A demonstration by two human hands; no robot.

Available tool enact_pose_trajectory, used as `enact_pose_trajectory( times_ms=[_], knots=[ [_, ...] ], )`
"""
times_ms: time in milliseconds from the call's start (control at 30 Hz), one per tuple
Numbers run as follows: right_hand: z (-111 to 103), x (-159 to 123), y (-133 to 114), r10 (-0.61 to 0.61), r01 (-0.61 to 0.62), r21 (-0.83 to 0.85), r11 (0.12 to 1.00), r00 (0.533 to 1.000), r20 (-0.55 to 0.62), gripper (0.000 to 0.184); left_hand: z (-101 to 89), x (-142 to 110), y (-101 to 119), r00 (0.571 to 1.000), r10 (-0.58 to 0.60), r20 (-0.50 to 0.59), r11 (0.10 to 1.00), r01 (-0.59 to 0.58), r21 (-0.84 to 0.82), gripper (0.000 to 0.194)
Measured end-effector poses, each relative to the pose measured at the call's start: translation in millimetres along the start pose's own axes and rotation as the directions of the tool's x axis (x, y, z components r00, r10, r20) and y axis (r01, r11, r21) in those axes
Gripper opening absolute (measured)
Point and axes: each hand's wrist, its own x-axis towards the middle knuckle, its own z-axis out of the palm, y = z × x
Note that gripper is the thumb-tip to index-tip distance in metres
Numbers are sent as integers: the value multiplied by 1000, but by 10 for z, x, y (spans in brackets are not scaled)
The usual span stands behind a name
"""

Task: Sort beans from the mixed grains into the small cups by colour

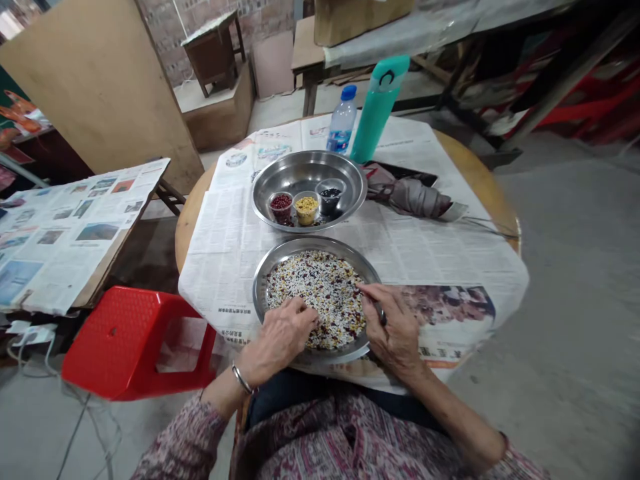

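A round metal tray (369,267) in front of me holds a spread mix of white grains, yellow bits and dark red and black beans (320,287). My left hand (286,328) rests on the mix at the near left, fingers curled and pressed together; whatever is in them is hidden. Over the right rim is my right hand (395,328), its thumb and forefinger close together at the grains; I cannot make out what they hold. Behind stands a second metal tray (300,167) with cups of red beans (281,205), yellow pieces (306,208) and black beans (330,197).
Newspaper (220,247) covers the round table. Past the far tray stand a water bottle (343,123) and a teal flask (380,110), with a folded umbrella (413,197) to their right. A red stool (125,340) and another papered table (75,233) are at left.
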Motion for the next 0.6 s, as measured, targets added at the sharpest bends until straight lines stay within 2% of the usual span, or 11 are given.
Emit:
enact_pose_trajectory(
  times_ms=[100,133,167,200,300,333,367,400,433,500,600],
  knots=[
    [-100,116,-41,-106,103,23,994,985,138,26,101,-119,37,991,-17,-135,999,10,-54,12],
    [-145,168,-66,-158,151,48,987,961,226,24,141,-134,26,978,-35,-205,997,22,-68,13],
    [-191,219,-96,-217,203,76,976,917,334,22,182,-141,10,961,-51,-272,996,29,-87,15],
    [-231,265,-129,-272,253,104,962,848,456,21,224,-145,-8,941,-66,-332,994,31,-107,16],
    [-275,341,-216,-326,350,141,926,554,766,21,342,-150,-52,869,-79,-488,985,-9,-175,15],
    [-256,347,-232,-316,370,135,919,488,814,22,378,-155,-61,838,-74,-541,982,-34,-186,14],
    [-221,349,-236,-303,388,118,914,461,834,22,413,-161,-67,801,-68,-595,980,-57,-188,13],
    [-172,353,-230,-292,406,90,909,468,834,23,446,-168,-72,762,-63,-645,980,-76,-186,13],
    [-113,365,-212,-285,426,55,903,498,819,24,475,-176,-77,726,-58,-685,979,-92,-181,13],
    [25,423,-150,-273,444,-29,896,601,751,28,518,-188,-88,683,-52,-729,979,-110,-173,14],
    [253,581,-42,-209,373,-162,913,772,601,30,533,-191,-102,669,-35,-743,976,-138,-170,15]
  ],
)
